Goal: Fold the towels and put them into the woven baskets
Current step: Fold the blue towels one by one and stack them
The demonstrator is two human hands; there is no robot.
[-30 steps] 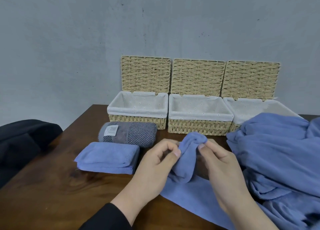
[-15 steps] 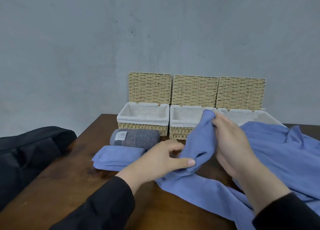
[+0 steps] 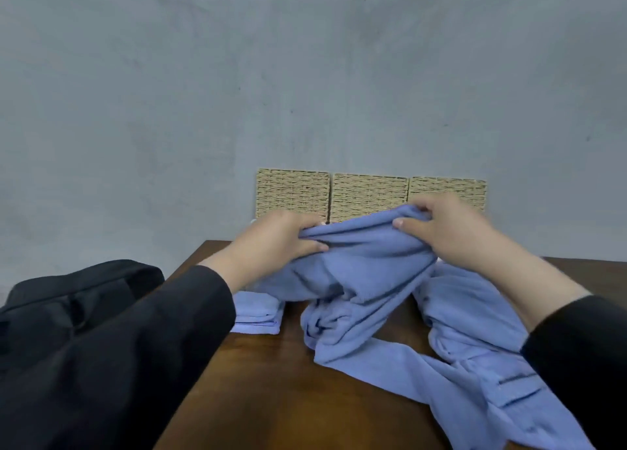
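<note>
Both the left hand (image 3: pixel 278 242) and right hand (image 3: pixel 451 232) pinch the blue towel (image 3: pixel 366 280) above the table's (image 3: pixel 288 398) far edge; its trailing end could snag the loose towel pile (image 3: pixel 475 314).

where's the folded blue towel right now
In the head view the folded blue towel lies on the table left of centre, partly hidden beside the left sleeve, under the lifted towel.

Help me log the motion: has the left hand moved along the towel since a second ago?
Yes. The left hand has slid left along the blue towel, away from the right hand, and now sits before the left basket lid.
</note>
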